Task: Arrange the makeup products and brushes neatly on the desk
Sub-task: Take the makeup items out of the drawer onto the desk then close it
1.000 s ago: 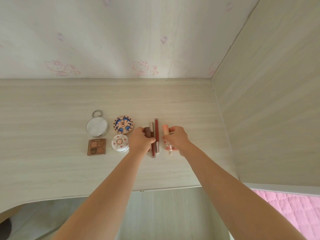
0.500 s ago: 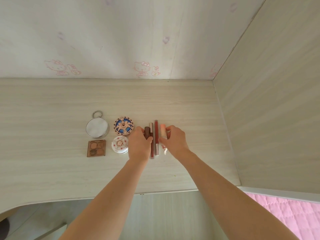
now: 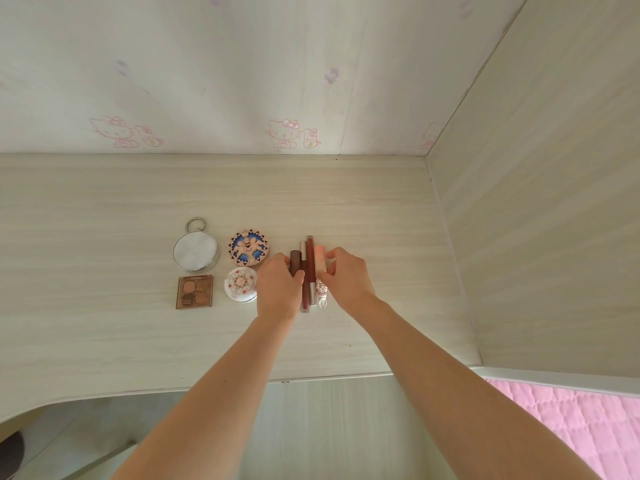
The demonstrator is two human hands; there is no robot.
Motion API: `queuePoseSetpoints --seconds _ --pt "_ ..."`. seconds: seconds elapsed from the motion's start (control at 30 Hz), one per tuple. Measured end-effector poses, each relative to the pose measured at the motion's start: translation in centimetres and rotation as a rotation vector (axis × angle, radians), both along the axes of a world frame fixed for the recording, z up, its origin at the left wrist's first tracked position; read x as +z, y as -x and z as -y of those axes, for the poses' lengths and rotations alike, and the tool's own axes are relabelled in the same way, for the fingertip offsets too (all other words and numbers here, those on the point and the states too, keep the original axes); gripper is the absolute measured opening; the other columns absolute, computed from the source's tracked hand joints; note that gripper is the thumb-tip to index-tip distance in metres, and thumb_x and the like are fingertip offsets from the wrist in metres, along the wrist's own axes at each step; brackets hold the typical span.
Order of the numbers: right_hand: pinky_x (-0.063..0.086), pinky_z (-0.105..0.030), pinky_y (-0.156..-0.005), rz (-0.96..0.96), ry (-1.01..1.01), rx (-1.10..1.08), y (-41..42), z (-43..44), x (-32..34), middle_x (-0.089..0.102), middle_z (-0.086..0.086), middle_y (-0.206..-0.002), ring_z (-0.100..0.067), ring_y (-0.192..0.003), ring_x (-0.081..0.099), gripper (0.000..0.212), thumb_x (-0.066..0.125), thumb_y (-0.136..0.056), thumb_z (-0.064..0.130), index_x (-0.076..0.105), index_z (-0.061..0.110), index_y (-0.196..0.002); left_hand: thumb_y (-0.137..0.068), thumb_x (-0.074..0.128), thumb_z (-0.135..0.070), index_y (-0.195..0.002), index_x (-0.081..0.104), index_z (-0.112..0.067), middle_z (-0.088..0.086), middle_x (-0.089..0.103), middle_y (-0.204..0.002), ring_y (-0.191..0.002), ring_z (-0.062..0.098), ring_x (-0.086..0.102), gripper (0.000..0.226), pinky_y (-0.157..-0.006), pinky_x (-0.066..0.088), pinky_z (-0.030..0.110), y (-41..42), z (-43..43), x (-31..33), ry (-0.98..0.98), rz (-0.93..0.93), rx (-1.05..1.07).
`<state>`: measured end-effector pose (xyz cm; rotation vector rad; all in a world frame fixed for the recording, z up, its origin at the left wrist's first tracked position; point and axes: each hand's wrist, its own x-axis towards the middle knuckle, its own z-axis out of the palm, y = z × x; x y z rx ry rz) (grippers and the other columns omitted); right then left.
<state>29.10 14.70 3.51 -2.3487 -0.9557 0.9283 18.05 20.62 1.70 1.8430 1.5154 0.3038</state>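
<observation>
Desk: pale wood-grain top [image 3: 104, 341]; all makeup lies near its middle, in two groups.
Left hand: the left hand [image 3: 278, 289] is narrow, fingers curled, and it grips the brown tube [image 3: 295, 261] between thumb and fingertips, from the left side of the row.
Right hand: the right hand [image 3: 348, 278] is also narrow; thumb and fingers pinch the peach tube [image 3: 320, 259] from the right side.
Row of tubes: four tubes lie side by side between the two hands, pointing away from the person. From left: brown tube, slim tube with silver cap [image 3: 303, 249], dark red tube [image 3: 310, 261], peach tube. They are touching or just beside each other.
Charm: a small white bunny charm [image 3: 322, 295] lies at the near end of the peach tube.
Compacts: left of the row stand a blue patterned compact [image 3: 248, 248] and, nearer, a white round compact [image 3: 241, 284], which is just beside the left hand.
Far left: a round mirror with ring [image 3: 195, 251], and below it a brown eyeshadow palette [image 3: 194, 292].
Wall: wallpaper with pink cartoon cats [image 3: 284, 133] behind the desk.
</observation>
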Motion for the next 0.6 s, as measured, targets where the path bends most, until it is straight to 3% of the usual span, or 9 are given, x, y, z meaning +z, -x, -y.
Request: queuePoseSetpoints --seconds 0.23,0.47,0.6 --pt "0.050 -0.038 -0.086 0.073 0.014 0.062 0.3 0.7 0.5 0.062 -0.007 -0.104 -0.024 -0.097 0.059 0.022 0.057 -0.092 0.020 0.056 0.010 -0.111 -0.091 0.058 -0.018 -0.111 0.057 -0.005 0.011 0.062 -0.103 -0.094 0.025 0.059 0.024 -0.082 0.050 0.039 0.4 0.5 0.4 0.000 -0.065 -0.104" --pt "0.048 -0.034 -0.086 0.167 -0.008 0.131 1.1 2.8 1.2 0.058 -0.005 -0.119 -0.024 -0.109 0.056 0.031 0.053 -0.095 0.022 0.051 0.011 -0.123 -0.094 0.046 -0.016 -0.112 0.054 -0.005 0.011 0.058 -0.099 -0.098 0.027 0.053 0.023 -0.069 0.045 0.034 1.8 2.2 1.7 -0.158 -0.177 -0.218" --pt "0.045 -0.034 -0.092 0.234 -0.027 0.183 1.9 5.4 1.3 0.053 -0.006 -0.129 -0.023 -0.123 0.046 0.036 0.051 -0.095 0.021 0.047 0.013 -0.130 -0.094 0.046 -0.022 -0.118 0.055 -0.013 0.003 0.061 -0.108 -0.110 0.021 0.047 0.027 -0.074 0.045 0.030 3.9 4.1 2.0 -0.286 -0.295 -0.329"
